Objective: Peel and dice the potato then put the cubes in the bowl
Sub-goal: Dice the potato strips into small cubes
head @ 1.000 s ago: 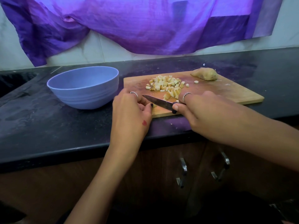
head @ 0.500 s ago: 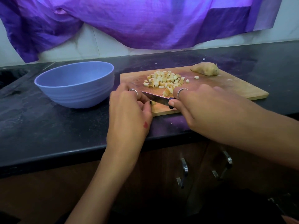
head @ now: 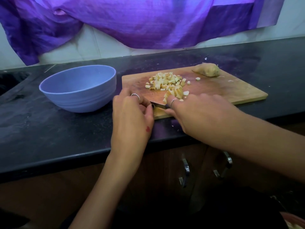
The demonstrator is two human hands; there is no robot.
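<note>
A wooden cutting board (head: pixel 222 90) lies on the black counter with a heap of potato cubes (head: pixel 166 80) on its left half. At the board's far edge rests a potato piece with skin (head: pixel 207 71). My right hand (head: pixel 198 116) grips the handle of a small knife (head: pixel 158 105), whose blade points left along the board's near edge. My left hand (head: pixel 132 116) curls over the blade's tip, thumb against the blade; anything under the fingers is hidden. The empty blue bowl (head: pixel 79 101) stands left of the board, close to my left hand.
The black counter (head: pixel 49 138) ends at a front edge just below my wrists, with cabinet door handles (head: pixel 185 172) underneath. A purple cloth (head: pixel 132 22) hangs on the back wall. A dark sink recess (head: pixel 9 80) is at the far left.
My two hands have drawn closer together, so less of the blade shows between them. The view has shifted slightly; bowl, board and cubes lie as before.
</note>
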